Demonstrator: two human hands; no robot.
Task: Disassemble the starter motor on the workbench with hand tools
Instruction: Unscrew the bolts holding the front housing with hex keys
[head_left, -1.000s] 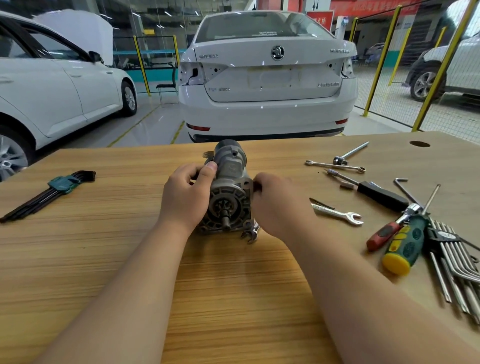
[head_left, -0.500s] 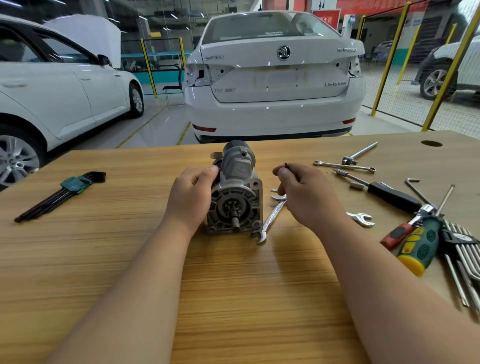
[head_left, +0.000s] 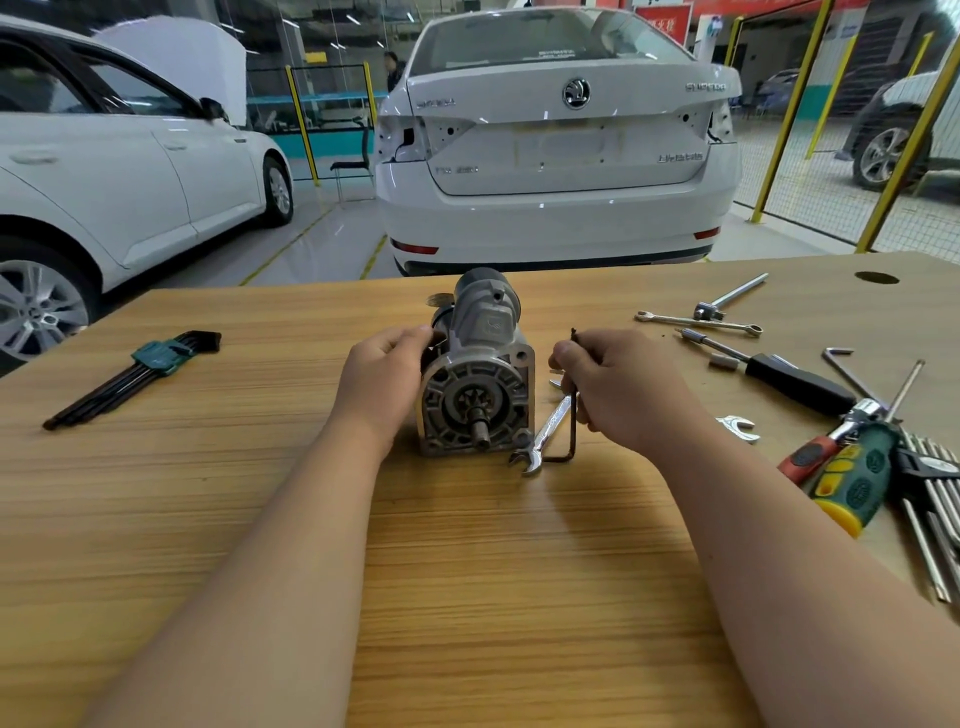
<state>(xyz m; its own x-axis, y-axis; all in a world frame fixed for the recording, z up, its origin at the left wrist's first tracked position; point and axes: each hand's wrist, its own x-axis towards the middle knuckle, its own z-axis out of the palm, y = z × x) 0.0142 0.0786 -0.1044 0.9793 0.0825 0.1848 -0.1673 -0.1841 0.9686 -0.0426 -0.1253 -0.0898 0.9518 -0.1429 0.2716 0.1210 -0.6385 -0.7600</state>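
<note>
Grey starter motor, wood-grain workbench, green-yellow screwdriver, white car.

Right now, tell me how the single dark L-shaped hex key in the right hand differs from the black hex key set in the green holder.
The single dark L-shaped hex key is alone; the black hex key set in the green holder is a bundle. The single key stands upright, pinched by the right hand beside the grey starter motor; the set lies flat, untouched, far left on the wooden workbench. Both are dark and L-shaped.
</note>
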